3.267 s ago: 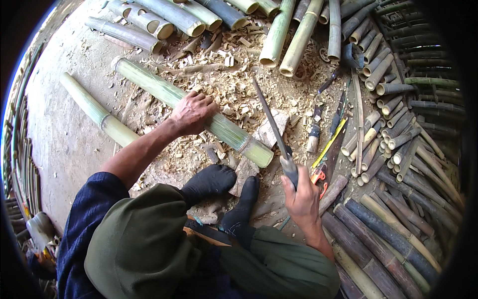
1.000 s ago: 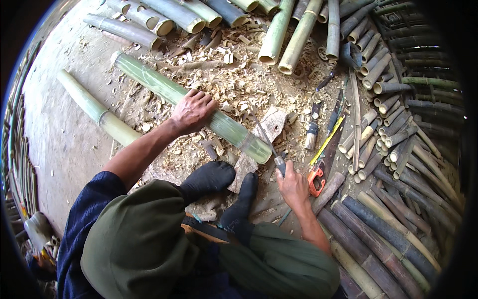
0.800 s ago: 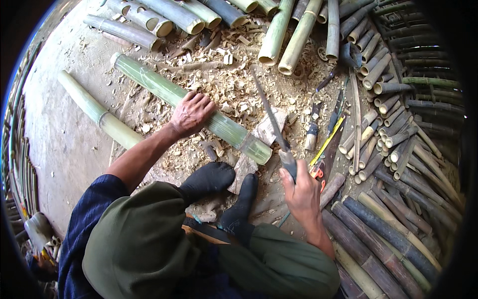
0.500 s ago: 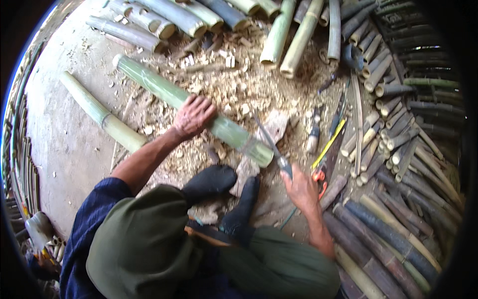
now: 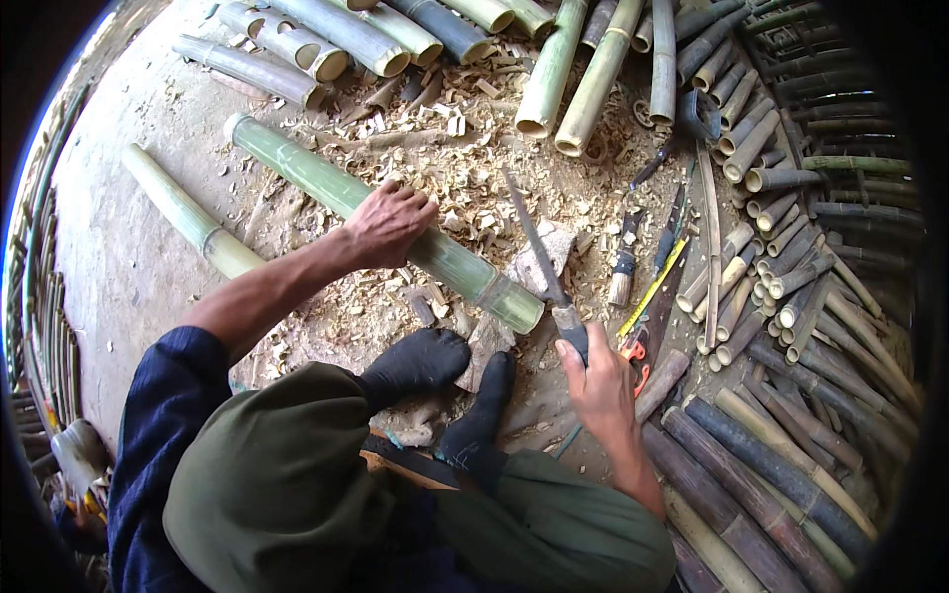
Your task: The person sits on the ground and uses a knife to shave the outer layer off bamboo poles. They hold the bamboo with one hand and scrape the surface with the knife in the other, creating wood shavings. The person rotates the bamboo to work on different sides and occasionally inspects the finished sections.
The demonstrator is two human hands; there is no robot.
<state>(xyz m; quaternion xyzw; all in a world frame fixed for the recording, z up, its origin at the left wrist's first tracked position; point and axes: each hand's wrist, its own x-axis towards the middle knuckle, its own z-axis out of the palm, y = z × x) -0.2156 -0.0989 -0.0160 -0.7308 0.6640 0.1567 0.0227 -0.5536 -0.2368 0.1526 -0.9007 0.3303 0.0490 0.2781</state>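
Observation:
A green bamboo culm [image 5: 457, 265] lies slantwise before me, its near cut end by my feet. My left hand [image 5: 393, 221] is wrapped over its middle from above. In my right hand [image 5: 603, 388] is the dark handle of a long, narrow-bladed knife [image 5: 535, 237]. The blade points up and to the left, just right of the culm's near end, and seems apart from it. A pale wooden block [image 5: 547, 255] shows behind that end, partly covered by culm and blade.
Wood chips [image 5: 465, 188] litter the floor. Right of the knife lie a wood-handled tool [image 5: 625, 259], a yellow measuring tape [image 5: 652, 287] and an orange-handled tool [image 5: 639, 368]. A paler culm [image 5: 178, 203] lies left. Stacked bamboo [image 5: 771, 435] crowds the right; more culms [image 5: 346, 35] lie at the back.
The knife blade has swung more upright and its handle has come slightly nearer me. My left hand has shifted slightly right along the culm, which stays nearly in place.

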